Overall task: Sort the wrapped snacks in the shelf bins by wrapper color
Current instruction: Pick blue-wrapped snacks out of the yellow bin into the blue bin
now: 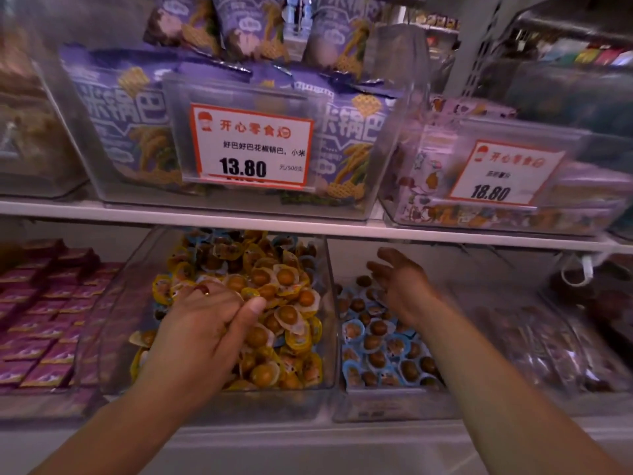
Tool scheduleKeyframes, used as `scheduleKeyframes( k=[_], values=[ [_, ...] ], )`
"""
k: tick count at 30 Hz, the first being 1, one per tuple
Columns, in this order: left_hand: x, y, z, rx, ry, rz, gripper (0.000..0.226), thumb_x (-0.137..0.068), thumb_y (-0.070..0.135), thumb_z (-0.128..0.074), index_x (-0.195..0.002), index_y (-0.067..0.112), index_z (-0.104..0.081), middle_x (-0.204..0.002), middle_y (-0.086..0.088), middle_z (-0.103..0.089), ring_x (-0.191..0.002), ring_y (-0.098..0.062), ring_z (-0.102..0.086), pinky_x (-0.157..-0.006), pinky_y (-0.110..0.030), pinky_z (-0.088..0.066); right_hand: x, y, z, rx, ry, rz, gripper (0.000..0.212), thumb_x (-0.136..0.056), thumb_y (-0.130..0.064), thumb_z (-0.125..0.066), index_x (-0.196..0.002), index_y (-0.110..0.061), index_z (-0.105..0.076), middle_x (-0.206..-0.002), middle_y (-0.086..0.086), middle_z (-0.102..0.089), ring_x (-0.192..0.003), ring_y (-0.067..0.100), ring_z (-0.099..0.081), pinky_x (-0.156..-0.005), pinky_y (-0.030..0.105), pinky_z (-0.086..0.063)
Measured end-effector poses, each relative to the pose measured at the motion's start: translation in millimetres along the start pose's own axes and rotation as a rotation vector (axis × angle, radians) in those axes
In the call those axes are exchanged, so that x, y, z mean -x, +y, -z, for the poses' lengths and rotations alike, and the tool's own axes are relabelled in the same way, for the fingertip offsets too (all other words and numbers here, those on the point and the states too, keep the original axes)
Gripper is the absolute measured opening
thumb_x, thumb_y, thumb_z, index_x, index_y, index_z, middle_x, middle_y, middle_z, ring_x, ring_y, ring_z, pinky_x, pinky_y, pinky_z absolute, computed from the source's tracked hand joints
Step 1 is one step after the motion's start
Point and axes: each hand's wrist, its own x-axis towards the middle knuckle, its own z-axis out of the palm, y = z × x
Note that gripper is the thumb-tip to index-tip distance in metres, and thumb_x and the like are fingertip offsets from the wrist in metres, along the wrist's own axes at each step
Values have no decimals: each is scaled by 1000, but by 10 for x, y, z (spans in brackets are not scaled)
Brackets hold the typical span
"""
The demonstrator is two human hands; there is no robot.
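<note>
Two clear bins stand side by side on the lower shelf. The left bin [327, 303] is heaped with yellow-wrapped round snacks [287, 275], with a few blue-wrapped ones at its far end. The right bin [387, 395] holds blue-wrapped snacks [376, 341]. My left hand [202, 320] lies palm down on the yellow heap, fingers bent into the wrappers; whether it holds one is hidden. My right hand [400, 282] hovers over the back of the blue bin, fingers spread and relaxed, holding nothing.
Purple boxed snacks [41, 323] fill the lower shelf's left side and dark packets [548, 347] its right. Above the shelf board [308, 228] stand bins of purple bags with price cards 13.80 [251, 149] and 18.80 [503, 176].
</note>
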Motion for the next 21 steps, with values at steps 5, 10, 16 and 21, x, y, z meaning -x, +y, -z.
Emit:
scheduleKeyframes(
  k=[5, 10, 16, 21],
  values=[
    [32, -134, 215, -70, 91, 10, 28, -101, 22, -38, -98, 23, -66, -103, 10, -64, -97, -18, -60, -84, -43, -43, 119, 72, -61, 337, 142, 303, 20, -98, -10, -51, -105, -6, -69, -104, 17, -73, -77, 12, -69, -53, 18, -49],
    [179, -416, 564, -229, 90, 157, 29, -91, 27, -48, -117, 23, -60, -120, 1, -58, -107, -26, -56, -91, -43, -44, 711, 193, -421, 689, -9, 855, 18, -90, -20, -54, -97, -27, -69, -91, -16, -70, -89, 1, -66, -77, 14, -50],
    [387, -584, 806, -166, -5, 285, 38, -94, 29, -50, -130, 19, -56, -134, -3, -51, -119, -26, -54, -97, -46, -46, 723, 383, -1385, 1287, -317, 912, 48, -93, -36, -58, -139, -24, -52, -133, 7, -61, -122, 24, -55, -98, 28, -43],
    [416, -611, 965, -73, 28, 308, 40, -94, 37, -45, -131, 22, -53, -128, 3, -53, -115, -18, -55, -94, -38, -46, 93, 259, -2122, 1407, -428, 845, 62, -87, -51, -58, -142, -25, -46, -147, 8, -49, -133, 28, -47, -105, 27, -35]
  ],
)
